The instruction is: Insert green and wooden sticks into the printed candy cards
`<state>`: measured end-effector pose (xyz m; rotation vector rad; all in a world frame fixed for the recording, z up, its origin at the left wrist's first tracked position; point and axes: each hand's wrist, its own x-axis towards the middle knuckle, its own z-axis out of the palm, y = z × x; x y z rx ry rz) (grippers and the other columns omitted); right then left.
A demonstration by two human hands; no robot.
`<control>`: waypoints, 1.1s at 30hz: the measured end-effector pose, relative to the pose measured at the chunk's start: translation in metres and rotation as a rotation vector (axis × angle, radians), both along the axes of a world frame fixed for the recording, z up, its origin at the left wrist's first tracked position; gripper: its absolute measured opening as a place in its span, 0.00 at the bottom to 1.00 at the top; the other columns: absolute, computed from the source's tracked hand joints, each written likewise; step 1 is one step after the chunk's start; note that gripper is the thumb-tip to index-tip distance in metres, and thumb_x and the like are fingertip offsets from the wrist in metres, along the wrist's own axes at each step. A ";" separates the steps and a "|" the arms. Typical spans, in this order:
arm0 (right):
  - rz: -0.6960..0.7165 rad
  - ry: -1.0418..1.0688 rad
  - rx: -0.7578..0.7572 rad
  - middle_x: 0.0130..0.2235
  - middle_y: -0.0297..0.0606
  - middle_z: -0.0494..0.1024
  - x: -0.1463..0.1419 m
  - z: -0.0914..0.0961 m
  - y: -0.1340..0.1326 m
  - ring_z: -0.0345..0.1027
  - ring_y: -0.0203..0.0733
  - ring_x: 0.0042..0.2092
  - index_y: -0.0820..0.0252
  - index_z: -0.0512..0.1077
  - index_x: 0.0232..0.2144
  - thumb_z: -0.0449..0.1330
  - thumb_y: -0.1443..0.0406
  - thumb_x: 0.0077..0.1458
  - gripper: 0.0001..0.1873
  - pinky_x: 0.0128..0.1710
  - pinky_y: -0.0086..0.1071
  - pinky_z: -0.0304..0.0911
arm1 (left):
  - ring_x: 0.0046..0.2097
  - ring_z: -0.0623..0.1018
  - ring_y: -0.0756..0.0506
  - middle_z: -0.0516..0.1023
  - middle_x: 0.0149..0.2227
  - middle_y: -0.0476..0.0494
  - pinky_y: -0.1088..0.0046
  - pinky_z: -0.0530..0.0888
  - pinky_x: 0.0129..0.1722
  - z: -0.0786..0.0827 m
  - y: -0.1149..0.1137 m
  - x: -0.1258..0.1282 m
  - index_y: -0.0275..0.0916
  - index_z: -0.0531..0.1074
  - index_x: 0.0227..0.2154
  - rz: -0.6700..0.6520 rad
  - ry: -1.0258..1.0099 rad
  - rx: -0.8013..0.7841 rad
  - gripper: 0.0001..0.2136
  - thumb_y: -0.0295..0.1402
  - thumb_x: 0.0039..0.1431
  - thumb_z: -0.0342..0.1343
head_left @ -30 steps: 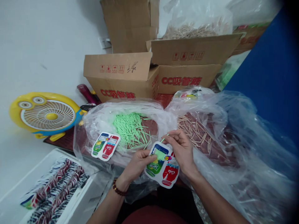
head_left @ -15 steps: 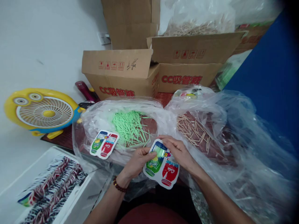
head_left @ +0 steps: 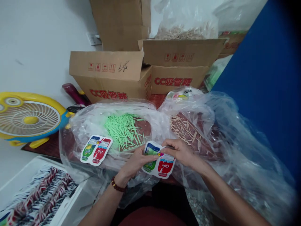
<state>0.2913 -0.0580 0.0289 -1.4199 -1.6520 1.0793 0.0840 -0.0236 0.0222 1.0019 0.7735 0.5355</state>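
A bottle-shaped candy packet (head_left: 166, 168), printed with a green Sprite bottle and a red Cola bottle, is held in front of me. My left hand (head_left: 137, 160) grips its left edge, thumb lying across the green half. At the packet's upper right, my right hand (head_left: 178, 150) has thumb and fingers pinched on the top of the red half; whether a stick is between them I cannot make out. Beyond my left hand lies a heap of thin green candy sticks (head_left: 123, 130) on clear plastic. Brown candy sticks (head_left: 185, 127) are scattered past my right hand. A second packet (head_left: 96, 150) rests on the plastic at left.
A white foam box (head_left: 81, 188) at lower left holds rows of packets. The yellow fan (head_left: 30, 119) stands at the left edge. Open cardboard boxes (head_left: 105, 84) line the back, and loose plastic sheeting (head_left: 225, 131) spreads to the right beside a blue panel (head_left: 263, 53).
The view has shifted right. My left thumb has slid from the green half toward the packet's middle, and my right fingers have curled in over the top of the red half.
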 end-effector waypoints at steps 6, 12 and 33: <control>0.063 0.045 -0.045 0.25 0.29 0.72 0.004 0.007 -0.002 0.63 0.34 0.27 0.60 0.73 0.28 0.60 0.62 0.53 0.07 0.26 0.24 0.55 | 0.33 0.78 0.46 0.81 0.34 0.45 0.74 0.73 0.32 0.005 -0.002 0.010 0.35 0.73 0.38 0.028 0.155 0.152 0.17 0.36 0.46 0.67; 0.065 -0.058 0.012 0.23 0.28 0.71 0.007 0.006 -0.005 0.61 0.33 0.26 0.60 0.75 0.27 0.60 0.61 0.53 0.08 0.24 0.24 0.51 | 0.28 0.75 0.48 0.79 0.28 0.48 0.75 0.71 0.29 0.002 -0.010 0.014 0.34 0.75 0.31 0.031 0.213 0.236 0.12 0.36 0.46 0.66; -0.127 -0.474 0.013 0.32 0.40 0.79 0.097 -0.021 0.092 0.68 0.39 0.33 0.63 0.76 0.29 0.52 0.70 0.53 0.12 0.35 0.28 0.58 | 0.26 0.70 0.50 0.74 0.24 0.50 0.78 0.65 0.26 -0.004 0.013 0.050 0.35 0.73 0.28 -0.328 0.255 0.277 0.10 0.38 0.55 0.59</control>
